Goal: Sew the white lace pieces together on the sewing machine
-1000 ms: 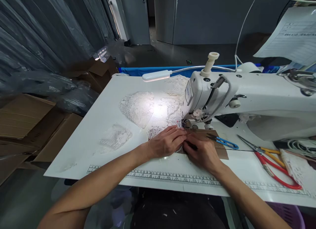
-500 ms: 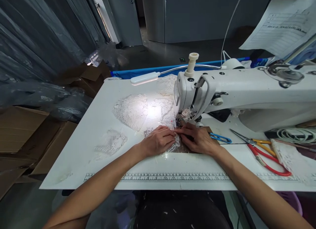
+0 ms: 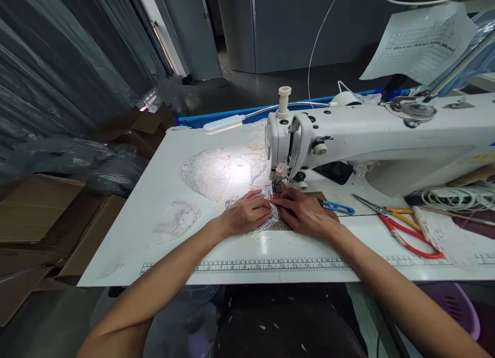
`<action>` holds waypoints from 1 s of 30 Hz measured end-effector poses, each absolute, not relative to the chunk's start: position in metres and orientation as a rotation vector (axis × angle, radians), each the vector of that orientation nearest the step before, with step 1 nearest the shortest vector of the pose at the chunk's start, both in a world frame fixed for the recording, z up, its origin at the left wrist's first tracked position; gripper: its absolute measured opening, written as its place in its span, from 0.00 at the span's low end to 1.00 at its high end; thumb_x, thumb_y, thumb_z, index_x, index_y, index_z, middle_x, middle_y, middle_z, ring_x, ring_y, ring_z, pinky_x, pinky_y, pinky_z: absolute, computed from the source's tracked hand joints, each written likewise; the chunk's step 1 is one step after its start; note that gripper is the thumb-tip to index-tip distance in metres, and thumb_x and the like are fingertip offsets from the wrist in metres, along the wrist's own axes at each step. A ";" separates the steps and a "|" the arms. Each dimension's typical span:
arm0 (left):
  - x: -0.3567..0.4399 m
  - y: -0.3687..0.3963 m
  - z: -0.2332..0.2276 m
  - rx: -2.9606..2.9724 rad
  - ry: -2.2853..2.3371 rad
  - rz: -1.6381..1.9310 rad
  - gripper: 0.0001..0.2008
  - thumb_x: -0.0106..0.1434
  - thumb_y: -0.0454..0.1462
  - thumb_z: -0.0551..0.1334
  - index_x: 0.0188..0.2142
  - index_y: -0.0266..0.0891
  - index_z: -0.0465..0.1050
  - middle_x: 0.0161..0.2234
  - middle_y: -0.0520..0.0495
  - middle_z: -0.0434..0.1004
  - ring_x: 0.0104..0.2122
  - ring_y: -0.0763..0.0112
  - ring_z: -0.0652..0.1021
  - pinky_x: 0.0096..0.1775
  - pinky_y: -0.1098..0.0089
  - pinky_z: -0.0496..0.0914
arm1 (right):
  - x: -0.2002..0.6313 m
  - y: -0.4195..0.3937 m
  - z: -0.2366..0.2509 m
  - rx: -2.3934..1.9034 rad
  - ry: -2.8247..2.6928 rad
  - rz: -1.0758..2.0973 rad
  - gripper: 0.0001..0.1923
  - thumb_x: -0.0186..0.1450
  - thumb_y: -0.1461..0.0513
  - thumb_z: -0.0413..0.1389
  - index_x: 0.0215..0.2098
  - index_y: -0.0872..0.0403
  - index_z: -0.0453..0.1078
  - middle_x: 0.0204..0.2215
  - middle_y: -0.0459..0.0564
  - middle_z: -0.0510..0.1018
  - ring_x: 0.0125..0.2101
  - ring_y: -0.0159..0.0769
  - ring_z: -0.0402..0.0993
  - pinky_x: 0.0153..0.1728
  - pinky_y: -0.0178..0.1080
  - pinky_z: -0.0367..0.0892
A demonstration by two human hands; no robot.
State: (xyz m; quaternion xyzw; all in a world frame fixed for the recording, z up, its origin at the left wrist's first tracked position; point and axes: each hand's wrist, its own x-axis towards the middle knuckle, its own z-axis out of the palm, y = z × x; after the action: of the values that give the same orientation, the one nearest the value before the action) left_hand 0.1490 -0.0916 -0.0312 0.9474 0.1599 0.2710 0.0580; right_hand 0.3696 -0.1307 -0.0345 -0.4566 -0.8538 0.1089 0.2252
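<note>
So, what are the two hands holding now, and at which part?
Both the left hand and right hand press the white lace piece flat by its edge near the needle; no lifted grip.

Your forearms are bare to the lower frame edge; no sleeves, gloves, watch or bands show. Your left hand (image 3: 247,214) and right hand (image 3: 305,214) carry no visible rings. Nails look short and unpainted, though detail is small.

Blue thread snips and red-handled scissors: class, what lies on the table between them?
In the head view, only bare white table lies between the blue thread snips and the red-handled scissors, crossed by a thin dark seam.
</note>
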 end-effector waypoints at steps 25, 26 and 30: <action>0.147 -0.093 -0.031 2.906 0.598 0.906 0.09 0.65 0.35 0.58 0.31 0.37 0.75 0.35 0.48 0.78 0.39 0.68 0.77 0.54 0.57 0.67 | 0.380 -0.135 -0.031 -1.063 -2.460 0.369 0.17 0.64 0.65 0.51 0.48 0.48 0.76 0.44 0.54 0.71 0.43 0.40 0.71 0.45 0.46 0.70; 0.147 -0.093 -0.030 2.921 0.642 0.915 0.09 0.66 0.35 0.58 0.32 0.37 0.75 0.35 0.47 0.78 0.38 0.68 0.76 0.50 0.58 0.68 | 0.379 -0.136 -0.030 -1.068 -2.458 0.360 0.17 0.64 0.65 0.51 0.47 0.48 0.76 0.45 0.55 0.71 0.43 0.40 0.71 0.45 0.46 0.70; 0.146 -0.091 -0.030 3.004 0.703 0.827 0.09 0.67 0.38 0.57 0.39 0.35 0.75 0.40 0.44 0.78 0.35 0.67 0.75 0.40 0.62 0.68 | 0.378 -0.138 -0.030 -1.081 -2.459 0.328 0.16 0.64 0.65 0.52 0.47 0.49 0.76 0.45 0.55 0.71 0.43 0.41 0.71 0.44 0.46 0.71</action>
State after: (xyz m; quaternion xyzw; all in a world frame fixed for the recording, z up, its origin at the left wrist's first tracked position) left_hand 0.1463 -0.0909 -0.0298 0.9402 0.2199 0.2588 -0.0265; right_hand 0.3777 -0.1378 -0.0304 -0.3899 -0.8873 0.1183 0.2160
